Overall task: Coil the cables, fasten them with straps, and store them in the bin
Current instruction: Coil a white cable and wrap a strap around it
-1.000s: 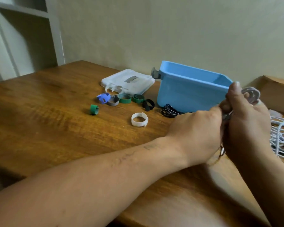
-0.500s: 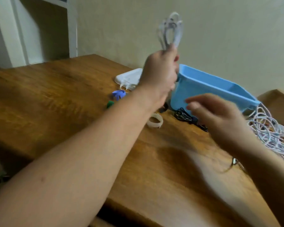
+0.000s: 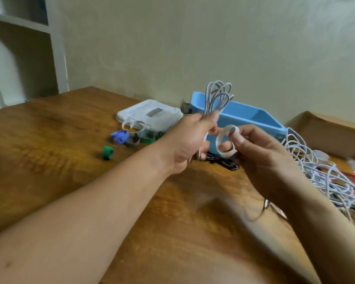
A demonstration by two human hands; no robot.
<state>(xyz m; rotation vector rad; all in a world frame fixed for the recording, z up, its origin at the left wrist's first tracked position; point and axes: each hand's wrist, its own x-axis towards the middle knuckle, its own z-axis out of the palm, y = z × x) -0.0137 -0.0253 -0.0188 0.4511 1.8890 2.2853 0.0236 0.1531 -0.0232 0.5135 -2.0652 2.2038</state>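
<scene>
Pinching a coiled white cable [image 3: 217,97] at its lower end, the left hand [image 3: 188,143] sits near the middle of the frame, thumb and fingers closed tight so the loops fan upward in front of the blue bin [image 3: 252,117]. Just to its right, the right hand [image 3: 260,152] holds a white strap [image 3: 226,143] curled into a ring, gripped between thumb and fingertips, close to the cable but whether the two touch is unclear. Below and behind both hands a small black cable [image 3: 225,162] lies on the wooden table [image 3: 49,144] against the bin's base. Left of the bin rests a white lid [image 3: 150,114], and in front of it are loose straps: a white one, a purple strap [image 3: 119,136], a grey one and green strap rolls [image 3: 107,152]. At the right edge of the frame a tangled heap of white cables [image 3: 324,173] spreads over the table, with a cardboard box [image 3: 332,134] behind it.
</scene>
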